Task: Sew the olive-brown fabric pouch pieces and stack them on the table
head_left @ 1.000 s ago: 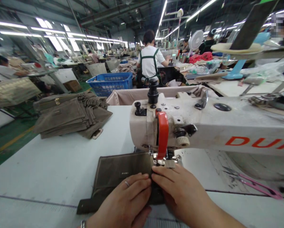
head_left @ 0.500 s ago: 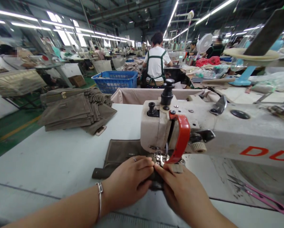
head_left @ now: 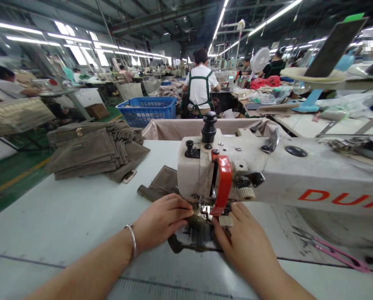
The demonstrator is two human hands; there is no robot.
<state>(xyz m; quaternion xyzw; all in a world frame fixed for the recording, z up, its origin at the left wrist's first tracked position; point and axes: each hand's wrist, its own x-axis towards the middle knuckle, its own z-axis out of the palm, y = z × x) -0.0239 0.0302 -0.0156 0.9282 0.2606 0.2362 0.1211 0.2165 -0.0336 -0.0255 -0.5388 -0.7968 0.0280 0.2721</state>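
Observation:
A brown fabric piece (head_left: 163, 181), perhaps part of a bag, lies turned at an angle under the sewing machine (head_left: 191, 168). My left hand (head_left: 163, 218) is closed on its near part, left of the presser foot (head_left: 206, 209), thumb and fingers gripping the cloth. My right hand (head_left: 244, 237) rests on the other side of the foot, its fingers stretched out flat and the thumb apart at the cloth's edge. The red guard (head_left: 223, 183) and a small beige block (head_left: 225, 221) hide part of that hand. A dark loop of the piece hangs toward me between both hands.
A stack of brown fabric pieces (head_left: 89, 150) sits at the table's left. Pink-handled scissors (head_left: 333, 252) lie right of the machine. Behind stand a cloth-lined bin (head_left: 164, 130) and a blue basket (head_left: 149, 111); a co-worker (head_left: 200, 85) sits beyond with back turned.
The fabric piece has turned under the foot, its far end swinging away from me. My left hand has shifted a little left; my right hand's fingers now reach further past the foot.

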